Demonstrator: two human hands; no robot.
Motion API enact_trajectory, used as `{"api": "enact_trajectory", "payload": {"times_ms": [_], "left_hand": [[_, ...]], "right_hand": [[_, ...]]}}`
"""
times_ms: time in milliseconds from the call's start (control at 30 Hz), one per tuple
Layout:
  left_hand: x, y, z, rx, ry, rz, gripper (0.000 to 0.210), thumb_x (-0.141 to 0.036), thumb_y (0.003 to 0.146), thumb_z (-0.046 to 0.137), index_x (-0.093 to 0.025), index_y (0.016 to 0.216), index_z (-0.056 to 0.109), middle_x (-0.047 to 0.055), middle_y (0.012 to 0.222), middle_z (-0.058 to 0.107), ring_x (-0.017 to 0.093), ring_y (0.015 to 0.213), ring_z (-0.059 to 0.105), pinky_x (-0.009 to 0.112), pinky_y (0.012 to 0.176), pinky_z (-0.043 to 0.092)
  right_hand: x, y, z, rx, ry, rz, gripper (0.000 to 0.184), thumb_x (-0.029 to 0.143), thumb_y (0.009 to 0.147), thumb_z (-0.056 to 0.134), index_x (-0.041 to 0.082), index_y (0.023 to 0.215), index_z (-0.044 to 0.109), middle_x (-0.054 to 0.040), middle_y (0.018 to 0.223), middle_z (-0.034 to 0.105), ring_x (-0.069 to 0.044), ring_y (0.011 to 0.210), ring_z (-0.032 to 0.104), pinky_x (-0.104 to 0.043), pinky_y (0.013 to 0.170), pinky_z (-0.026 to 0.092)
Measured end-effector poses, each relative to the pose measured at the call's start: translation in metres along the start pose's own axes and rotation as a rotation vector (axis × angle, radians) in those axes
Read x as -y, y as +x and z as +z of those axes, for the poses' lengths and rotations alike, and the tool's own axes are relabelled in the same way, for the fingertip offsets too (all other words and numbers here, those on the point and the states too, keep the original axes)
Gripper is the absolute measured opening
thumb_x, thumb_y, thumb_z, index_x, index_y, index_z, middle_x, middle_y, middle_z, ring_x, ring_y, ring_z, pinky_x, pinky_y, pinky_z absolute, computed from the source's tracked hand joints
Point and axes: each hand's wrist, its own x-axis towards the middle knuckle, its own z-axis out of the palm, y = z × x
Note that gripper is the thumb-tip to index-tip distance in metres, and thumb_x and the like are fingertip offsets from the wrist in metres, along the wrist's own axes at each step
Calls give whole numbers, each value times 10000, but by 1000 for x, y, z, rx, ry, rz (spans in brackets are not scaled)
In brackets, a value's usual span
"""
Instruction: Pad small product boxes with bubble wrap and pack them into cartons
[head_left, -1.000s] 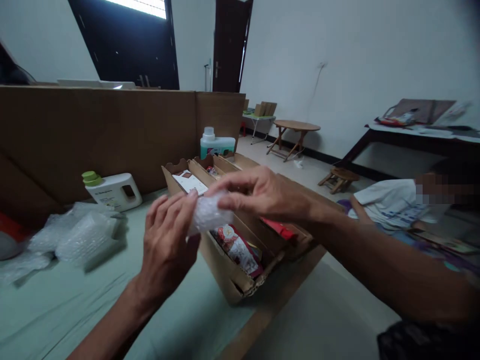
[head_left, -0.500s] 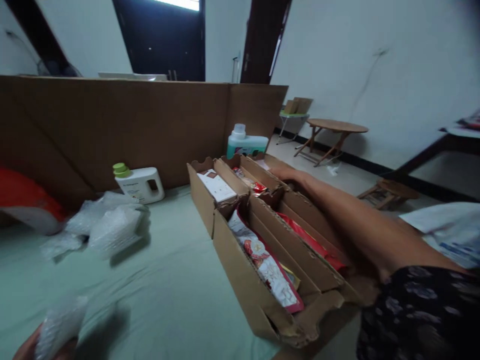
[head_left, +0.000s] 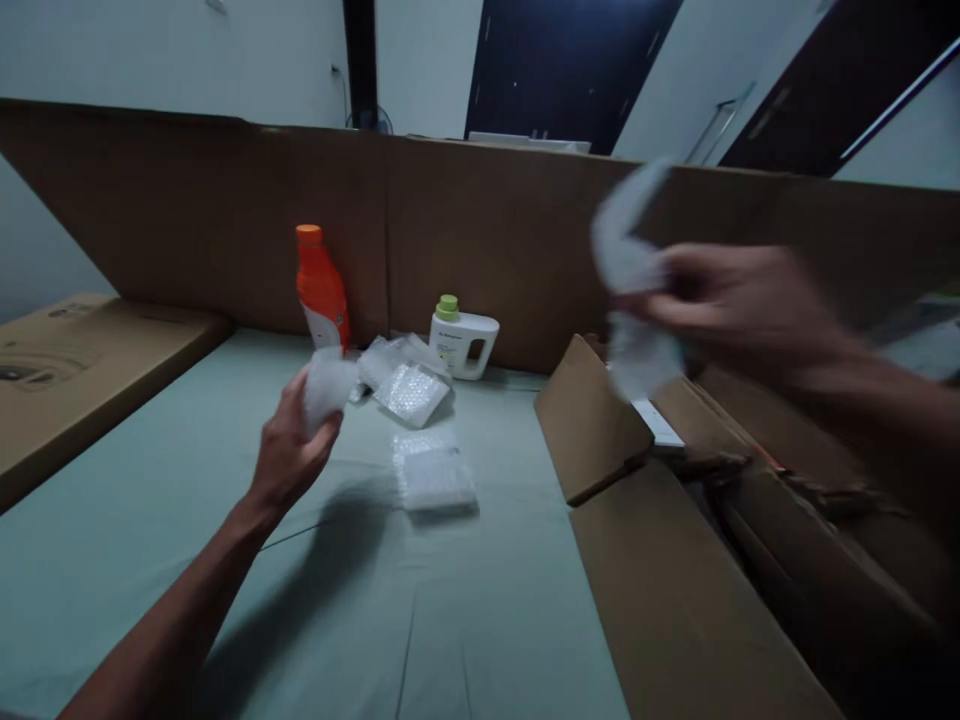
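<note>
Left of the white bottle (head_left: 454, 348), a flat carton (head_left: 112, 370) lies on the green-covered counter (head_left: 187, 430), the left grip (head_left: 291, 452) clasps bubble wrap (head_left: 328, 388), and an orange bottle (head_left: 321, 290) stands. Behind the white bottle are a cardboard panel (head_left: 465, 230) and dark door (head_left: 570, 60); right of it, cardboard trays (head_left: 600, 430) hold a white item (head_left: 660, 425), the right grip (head_left: 750, 310) above pinching a blurred whitish piece (head_left: 637, 355).

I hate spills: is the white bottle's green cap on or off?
On: the green cap sits on top of the white bottle. How tight, I can't tell.
</note>
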Motion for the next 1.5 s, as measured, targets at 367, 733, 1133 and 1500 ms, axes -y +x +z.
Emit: {"api": "enact_trajectory", "payload": {"times_ms": [367,733,1133,1500], "left_hand": [[51,87,69,257,271,-18,871,-353,844,633,-179,1601,239,228,1679,178,407,1495,324,591,1176,296],[132,12,74,294,315,-42,666,-415,916,579,-105,1493,458,260,1544,436,384,1397,463,517,1157,354],[142,11,82,223,248,-74,628,-388,919,560,-113,1475,463,231,1496,503,359,1369,497,525,1145,384],[145,9,76,275,228,-68,600,-422,935,495,-112,1449,479,240,1476,523,367,1378,490,564,1148,377]], "right_hand": [[126,65,154,808,108,-264,303,323,917,661,160,1160,740,-97,1092,761,-225,972,705,-305,848,514],[143,-79,189,1020,-74,-509,298,87,848,573,201,1083,716,-101,1042,735,-241,946,690,-316,798,491],[171,66,249,340,-185,-291,439,365,936,578,194,1338,625,-164,1532,474,-358,1392,404,-495,1107,313],[174,89,317,695,-19,-149,665,538,986,532,119,1498,472,-236,1462,544,-385,1322,533,-542,1086,388]]}}
